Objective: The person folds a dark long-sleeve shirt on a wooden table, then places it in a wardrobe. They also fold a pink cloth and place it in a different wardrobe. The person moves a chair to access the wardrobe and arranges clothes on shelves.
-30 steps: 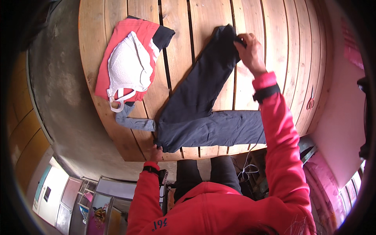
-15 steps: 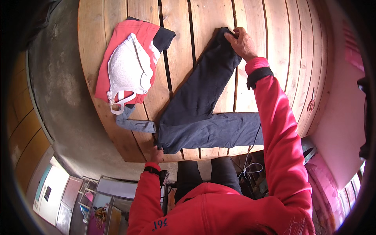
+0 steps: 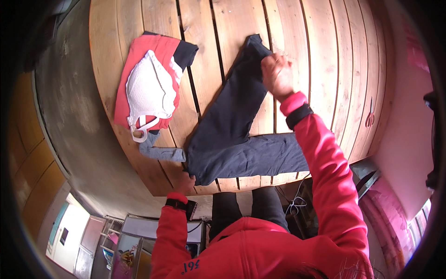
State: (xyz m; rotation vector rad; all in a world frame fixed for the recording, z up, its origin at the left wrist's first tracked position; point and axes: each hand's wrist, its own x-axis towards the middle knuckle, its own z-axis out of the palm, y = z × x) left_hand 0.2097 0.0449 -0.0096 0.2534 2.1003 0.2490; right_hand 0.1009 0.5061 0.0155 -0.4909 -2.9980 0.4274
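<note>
A pair of dark trousers (image 3: 227, 111) lies on the wooden table, spread in a V. One leg points to the far side, its cuff a little crumpled, and the other runs right, partly behind my right sleeve. My left hand (image 3: 185, 182) is closed on the trousers' near left corner at the table's front edge; its fingertips are partly hidden. My right hand (image 3: 277, 76) is at the right edge of the far leg, just below the cuff. Motion smears its fingers, so I cannot tell whether they hold the cloth.
Left of the trousers is a stack of folded clothes, with a white bra (image 3: 151, 88) on a red garment (image 3: 122, 102). A rolled grey cloth (image 3: 162, 152) sticks out below it. Red-handled scissors (image 3: 370, 118) lie at the table's right side. Gaps run between the table's planks (image 3: 320, 69).
My right hand has left the far cuff and come nearer along the leg. My left hand stays at the near corner. The view has shifted slightly.
</note>
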